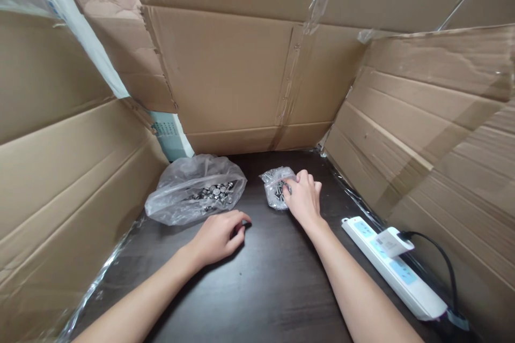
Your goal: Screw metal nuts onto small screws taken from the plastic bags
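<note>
A small clear plastic bag (277, 202) of metal screws (279, 191) lies on the dark table. My right hand (303, 195) is at its right side, fingertips bent in at the mouth among the screws; what they pinch is hidden. To the left sits a larger, crumpled clear plastic bag (171, 201), its opening showing many shiny round-headed metal pieces (217, 193). Just in front of that bag, my left hand (221, 236) rests on the table with loosely curled fingers. A gap shows between its thumb and index finger, and nothing is visible in it.
Cardboard walls (241, 75) enclose the dark table (257, 284) at the back and both sides. A white power strip (402, 273) with a plugged-in white adapter (392, 242) and black cable (444, 260) lies at the right. A pale box (171, 134) stands behind the larger bag.
</note>
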The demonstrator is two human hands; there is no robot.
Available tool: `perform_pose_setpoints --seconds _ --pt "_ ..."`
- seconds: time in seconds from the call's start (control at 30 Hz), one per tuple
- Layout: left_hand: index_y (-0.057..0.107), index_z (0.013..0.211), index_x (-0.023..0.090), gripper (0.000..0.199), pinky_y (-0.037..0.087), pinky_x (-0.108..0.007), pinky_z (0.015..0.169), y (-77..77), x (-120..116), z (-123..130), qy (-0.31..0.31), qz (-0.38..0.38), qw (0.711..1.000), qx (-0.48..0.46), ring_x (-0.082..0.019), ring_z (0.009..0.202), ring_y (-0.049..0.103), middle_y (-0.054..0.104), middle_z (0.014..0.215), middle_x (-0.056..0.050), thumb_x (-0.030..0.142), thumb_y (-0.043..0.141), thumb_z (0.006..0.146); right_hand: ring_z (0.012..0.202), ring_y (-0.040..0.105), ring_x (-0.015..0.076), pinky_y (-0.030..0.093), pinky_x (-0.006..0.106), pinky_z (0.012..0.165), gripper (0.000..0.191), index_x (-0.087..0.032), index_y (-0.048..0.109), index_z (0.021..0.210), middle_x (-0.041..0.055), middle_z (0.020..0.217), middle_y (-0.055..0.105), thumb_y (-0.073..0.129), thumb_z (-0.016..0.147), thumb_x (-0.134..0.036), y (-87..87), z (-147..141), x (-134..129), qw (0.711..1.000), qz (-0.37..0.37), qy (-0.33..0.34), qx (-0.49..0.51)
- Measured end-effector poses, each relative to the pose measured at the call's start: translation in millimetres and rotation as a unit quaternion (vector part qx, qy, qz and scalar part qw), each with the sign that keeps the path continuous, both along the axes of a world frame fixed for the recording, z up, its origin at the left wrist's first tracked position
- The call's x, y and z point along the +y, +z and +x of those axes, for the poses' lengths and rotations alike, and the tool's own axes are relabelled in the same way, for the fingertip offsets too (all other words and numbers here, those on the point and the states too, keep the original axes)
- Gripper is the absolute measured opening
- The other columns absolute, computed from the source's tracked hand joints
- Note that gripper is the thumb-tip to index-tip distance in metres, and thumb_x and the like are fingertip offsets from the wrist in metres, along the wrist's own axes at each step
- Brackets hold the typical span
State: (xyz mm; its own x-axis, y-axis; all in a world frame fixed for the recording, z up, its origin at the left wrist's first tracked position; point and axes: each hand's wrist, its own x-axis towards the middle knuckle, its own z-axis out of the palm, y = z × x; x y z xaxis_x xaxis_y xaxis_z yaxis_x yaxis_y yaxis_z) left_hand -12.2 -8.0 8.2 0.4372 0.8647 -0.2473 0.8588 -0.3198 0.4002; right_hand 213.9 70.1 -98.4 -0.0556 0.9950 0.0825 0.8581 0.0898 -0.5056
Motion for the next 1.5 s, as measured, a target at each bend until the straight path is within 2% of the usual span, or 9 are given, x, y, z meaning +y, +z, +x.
perform_pose_setpoints --seconds 0.13,0.33,0.53,0.77,0.9,1.1,1.33,1.5 --pt "0.068 0.109 0.021 0.027 0.049 -0.027 0.069 0.2 0.3 -0.9 0.001 -0.012 1.000 0.011 -0.017 0.070 0.065 0.073 0.091 -0.003 0.017 0.049 0.089 0.099 0.047 0.0270 0.031 0.039 0.082 0.020 -0.024 0.080 0.106 0.0123 0.105 0.055 0.067 0.092 -0.029 2.2 -1.4 -0.8 0.999 -0.037 -0.034 -0.019" --pt "0.068 0.109 0.021 0.028 0.048 -0.027 0.069 0.6 -0.1 -0.3 0.010 -0.023 1.000 0.015 -0.017 0.069 0.064 0.072 0.088 -0.002 0.018 0.050 0.088 0.101 0.050 0.0274 0.032 0.039 0.082 0.018 -0.024 0.080 0.104 0.0116 0.103 0.056 0.066 0.092 -0.027 -0.8 -4.6 -0.4 0.995 -0.062 -0.073 0.022" --pt "0.068 0.108 0.021 0.026 0.046 -0.027 0.068 0.8 -1.2 -0.1 0.011 -0.023 1.000 0.009 -0.016 0.068 0.063 0.071 0.088 -0.002 0.019 0.049 0.090 0.103 0.049 0.0297 0.033 0.040 0.082 0.017 -0.018 0.077 0.096 0.0145 0.108 0.057 0.062 0.094 -0.025 -7.5 -2.9 0.3 0.998 -0.010 -0.060 0.000" --pt "0.068 0.106 0.022 0.021 0.044 -0.027 0.067 1.3 -1.3 -1.5 0.005 -0.028 1.000 0.008 -0.017 0.071 0.063 0.068 0.084 -0.002 0.026 0.052 0.094 0.112 0.048 0.0315 0.034 0.046 0.095 0.023 -0.014 0.074 0.101 0.0186 0.140 0.052 0.054 0.097 -0.023 -18.2 -1.7 0.6 0.996 0.089 -0.027 0.001" --pt "0.068 0.104 0.022 0.020 0.043 -0.027 0.068 2.1 -2.1 -1.7 0.000 -0.026 1.000 0.008 -0.017 0.072 0.063 0.068 0.085 -0.002 0.025 0.052 0.094 0.125 0.042 0.0360 0.032 0.051 0.099 0.020 -0.016 0.078 0.097 0.0166 0.147 0.050 0.061 0.090 -0.022 -20.6 -0.5 -0.7 0.997 0.077 -0.015 0.000" --pt "0.068 0.102 0.022 0.019 0.043 -0.027 0.069 1.4 -2.3 -1.8 0.002 -0.024 1.000 0.007 -0.017 0.072 0.063 0.068 0.086 -0.002 0.023 0.052 0.093 0.129 0.039 0.0350 0.030 0.051 0.102 0.020 -0.021 0.081 0.090 0.0118 0.144 0.056 0.061 0.088 -0.020 -16.0 -0.3 -1.3 0.998 0.059 -0.009 -0.007" --pt "0.070 0.101 0.022 0.020 0.043 -0.027 0.068 0.1 -0.7 -1.3 0.003 -0.028 1.000 0.009 -0.017 0.072 0.063 0.068 0.084 -0.003 0.023 0.051 0.093 0.132 0.038 0.0378 0.030 0.054 0.104 0.025 -0.013 0.079 0.098 0.0198 0.144 0.053 0.056 0.089 -0.019 -20.4 -2.4 -1.2 0.999 0.035 -0.005 -0.025" --pt "0.070 0.101 0.021 0.021 0.044 -0.027 0.069 -0.1 -1.6 -2.5 -0.001 -0.026 1.000 0.010 -0.017 0.073 0.063 0.068 0.084 -0.003 0.023 0.051 0.093 0.135 0.038 0.0367 0.026 0.055 0.109 0.027 -0.010 0.075 0.100 0.0224 0.147 0.050 0.050 0.093 -0.017 -21.7 -1.8 -1.6 0.998 0.062 0.023 -0.018"
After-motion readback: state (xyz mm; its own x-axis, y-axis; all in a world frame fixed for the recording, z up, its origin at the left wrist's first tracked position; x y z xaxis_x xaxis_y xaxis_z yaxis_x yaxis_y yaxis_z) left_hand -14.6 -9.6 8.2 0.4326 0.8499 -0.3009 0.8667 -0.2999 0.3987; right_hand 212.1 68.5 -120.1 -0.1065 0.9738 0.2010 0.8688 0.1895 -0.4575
